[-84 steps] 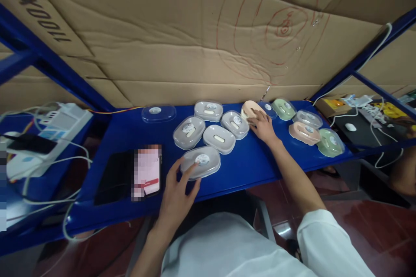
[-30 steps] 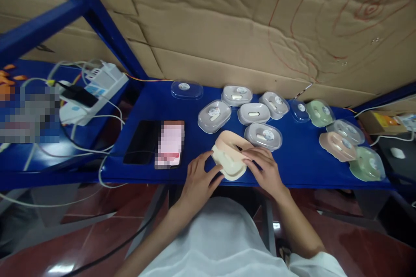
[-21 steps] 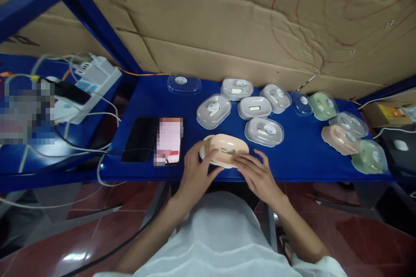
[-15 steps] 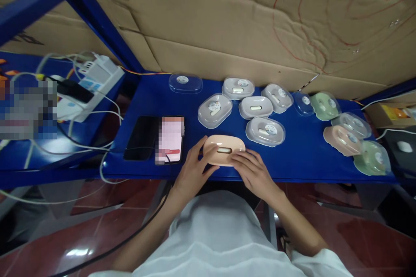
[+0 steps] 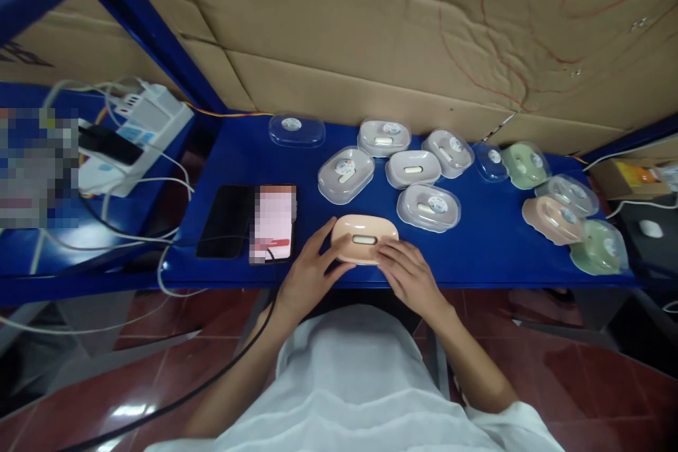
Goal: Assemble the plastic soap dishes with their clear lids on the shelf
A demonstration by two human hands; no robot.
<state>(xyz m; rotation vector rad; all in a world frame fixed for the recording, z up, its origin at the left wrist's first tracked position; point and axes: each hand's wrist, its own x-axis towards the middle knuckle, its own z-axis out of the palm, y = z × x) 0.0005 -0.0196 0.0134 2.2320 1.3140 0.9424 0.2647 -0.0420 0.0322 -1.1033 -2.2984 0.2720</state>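
Note:
A peach soap dish (image 5: 365,225) is held at the front edge of the blue table, its oval face turned up toward me. A white insert shows in the slot at its middle. My left hand (image 5: 310,274) grips the left end with fingers and thumb, and my right hand (image 5: 412,274) closes round the lower right side. Just beyond the dish are several grey soap dishes; one grey dish (image 5: 429,207) under a clear lid is the nearest. A grey dish (image 5: 414,159) behind it seems to have no lid on.
To the left lie a phone (image 5: 275,222) with a lit screen and a dark flat device (image 5: 225,221). A loose clear lid (image 5: 296,133) rests near the cardboard wall. Green dishes (image 5: 598,248) and a lidded peach dish (image 5: 551,221) sit at right. Cables surround a power strip (image 5: 153,120).
My left thumb has drawn back a little from the slot toward the dish's left side. Both hands still hold the dish. The whole view has shifted slightly.

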